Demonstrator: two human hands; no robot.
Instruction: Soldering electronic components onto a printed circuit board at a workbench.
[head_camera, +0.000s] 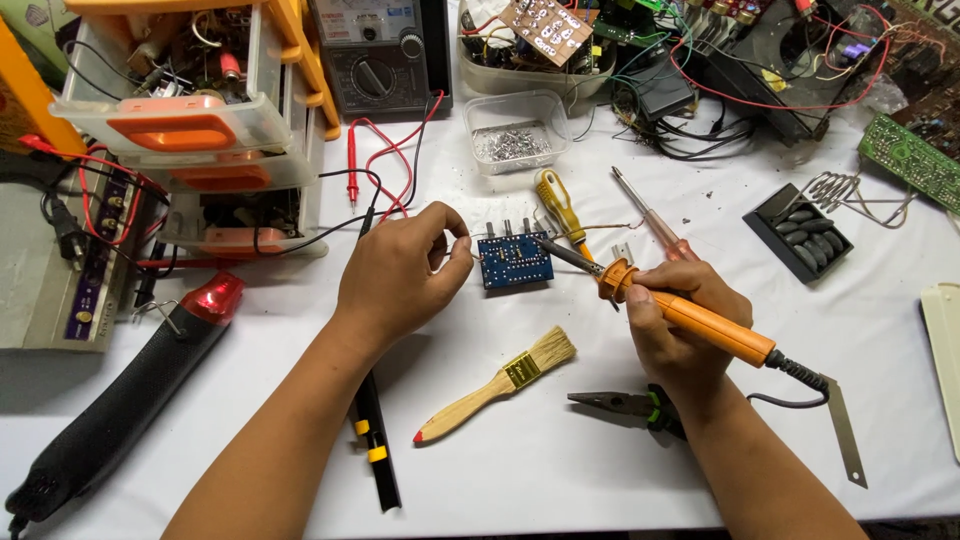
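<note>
Orange-handled, the soldering iron (690, 318) sits in the right hand (672, 325), whose fingers wrap around the grip; its dark metal tip touches the small blue circuit board (514, 260) lying on the white table (560, 470). The left hand (400, 280) pinches a thin solder wire (462, 240) at the board's left edge. A wooden-handled brush (497, 384) lies just below, with black pliers (625, 404) near the right wrist.

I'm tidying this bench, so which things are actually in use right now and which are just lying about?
In use:
right hand holding soldering iron
left hand feeding solder wire
blue circuit board

Lying about:
paint brush
pliers
yellow screwdriver
red screwdriver
heat gun
multimeter
</note>
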